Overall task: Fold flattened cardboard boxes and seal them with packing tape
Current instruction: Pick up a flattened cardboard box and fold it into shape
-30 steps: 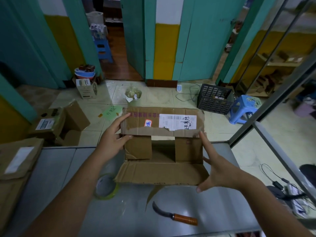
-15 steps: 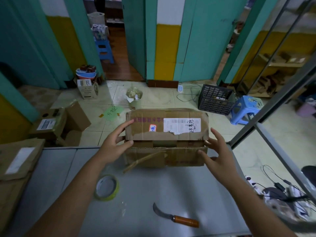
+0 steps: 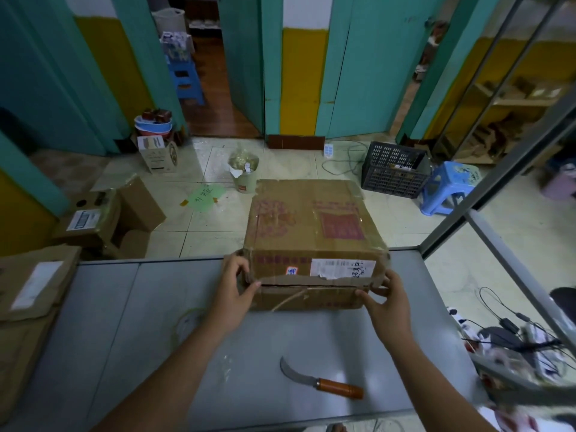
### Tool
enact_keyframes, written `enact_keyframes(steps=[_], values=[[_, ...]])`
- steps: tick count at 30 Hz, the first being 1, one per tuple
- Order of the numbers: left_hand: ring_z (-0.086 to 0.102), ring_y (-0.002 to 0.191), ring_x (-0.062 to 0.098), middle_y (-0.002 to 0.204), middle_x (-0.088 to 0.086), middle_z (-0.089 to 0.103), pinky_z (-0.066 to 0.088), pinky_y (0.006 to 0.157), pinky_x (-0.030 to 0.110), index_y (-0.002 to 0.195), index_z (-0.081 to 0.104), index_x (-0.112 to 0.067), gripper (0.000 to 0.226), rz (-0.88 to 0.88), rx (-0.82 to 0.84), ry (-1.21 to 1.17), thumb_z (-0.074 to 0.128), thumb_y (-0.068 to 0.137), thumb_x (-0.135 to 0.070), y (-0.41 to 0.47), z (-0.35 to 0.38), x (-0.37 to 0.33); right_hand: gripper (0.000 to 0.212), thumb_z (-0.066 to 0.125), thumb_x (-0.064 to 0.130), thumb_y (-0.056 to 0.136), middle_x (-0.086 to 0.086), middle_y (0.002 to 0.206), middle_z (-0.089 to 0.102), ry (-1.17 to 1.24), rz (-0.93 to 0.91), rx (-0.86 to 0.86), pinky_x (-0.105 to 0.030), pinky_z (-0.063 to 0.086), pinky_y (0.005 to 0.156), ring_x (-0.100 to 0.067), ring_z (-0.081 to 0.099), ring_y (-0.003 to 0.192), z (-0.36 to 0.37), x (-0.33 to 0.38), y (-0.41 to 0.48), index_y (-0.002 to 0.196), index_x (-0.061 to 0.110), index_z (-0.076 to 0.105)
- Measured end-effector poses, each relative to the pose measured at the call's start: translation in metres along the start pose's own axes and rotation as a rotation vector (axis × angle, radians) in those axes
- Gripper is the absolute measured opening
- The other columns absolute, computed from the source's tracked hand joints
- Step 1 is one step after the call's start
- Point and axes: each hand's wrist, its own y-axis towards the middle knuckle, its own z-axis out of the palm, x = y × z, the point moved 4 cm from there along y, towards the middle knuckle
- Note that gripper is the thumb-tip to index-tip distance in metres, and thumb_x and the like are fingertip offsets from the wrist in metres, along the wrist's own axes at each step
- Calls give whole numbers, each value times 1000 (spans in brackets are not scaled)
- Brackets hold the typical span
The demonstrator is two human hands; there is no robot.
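A long grey metal bench (image 3: 124,307) carries one worn brown cardboard box (image 3: 311,232) at its far edge, flaps folded shut towards the person. The box's faded red printing cannot be read. Its front flap bears two stickers: a white shipping label (image 3: 341,268) with a barcode and dark handwriting too small to read, and a small orange-edged tag (image 3: 291,270).

The left hand (image 3: 232,288) grips the flaps' left corner, fingers (image 3: 238,265) curled narrow. The right hand (image 3: 386,302) pinches the right corner.

One curved-blade knife with an orange wooden handle (image 3: 324,380) lies nearer. One blurred roll of clear packing tape (image 3: 188,322) lies left.
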Motion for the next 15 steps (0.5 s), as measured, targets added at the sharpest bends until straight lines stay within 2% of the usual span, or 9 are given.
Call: enact_keyframes(steps=[1, 3, 5, 7, 10, 13, 15], values=[[51, 88, 21, 94, 5, 47, 47, 80, 43, 92, 39, -26, 55, -21, -19, -14, 79, 83, 10, -4, 6, 3, 58, 87, 10, 81, 8, 110, 66, 4, 29, -11, -32, 58, 75, -12, 67, 96, 2, -6, -2, 127, 25, 55], [45, 78, 4, 88, -1, 41, 41, 72, 26, 92, 35, -19, 57, -97, -59, -45, 80, 81, 14, -14, 15, 11, 53, 86, 7, 81, 10, 106, 65, 18, 60, -29, -29, 56, 73, -13, 66, 95, 4, -13, -6, 122, 23, 55], [52, 83, -10, 98, -3, 50, 43, 78, 15, 104, 41, -10, 53, -179, -57, -132, 80, 80, 17, -25, 23, 18, 48, 86, 6, 82, 10, 105, 64, 39, 81, -36, -19, 53, 67, -11, 64, 94, 5, -18, -11, 117, 19, 56], [61, 105, -11, 121, -3, 58, 51, 90, 20, 128, 41, -5, 63, -230, -25, -235, 78, 81, 17, -33, 28, 22, 45, 84, 3, 83, 8, 104, 64, 67, 103, -29, -14, 53, 66, -10, 64, 94, 7, -23, -14, 115, 18, 57], [55, 128, 1, 141, -7, 50, 49, 98, 16, 143, 31, -24, 80, -308, -9, -280, 72, 85, 12, -30, 19, 21, 47, 81, 2, 86, 11, 110, 65, 28, 107, 19, -22, 58, 74, -5, 65, 99, 9, -34, -13, 122, 20, 56], [48, 140, 11, 159, -11, 38, 50, 110, 42, 158, 22, -48, 101, -377, 65, -362, 65, 90, 12, -17, 12, 20, 50, 77, 2, 89, 12, 116, 65, -11, 120, 56, -23, 59, 77, -6, 65, 103, 11, -39, -9, 129, 20, 53], [51, 138, 15, 156, -14, 46, 53, 104, 48, 157, 22, -61, 102, -455, 141, -391, 63, 94, 9, -14, 11, 15, 48, 72, -3, 91, 9, 116, 66, 61, 169, 59, -31, 59, 84, -11, 66, 105, 13, -38, -9, 129, 20, 53]])
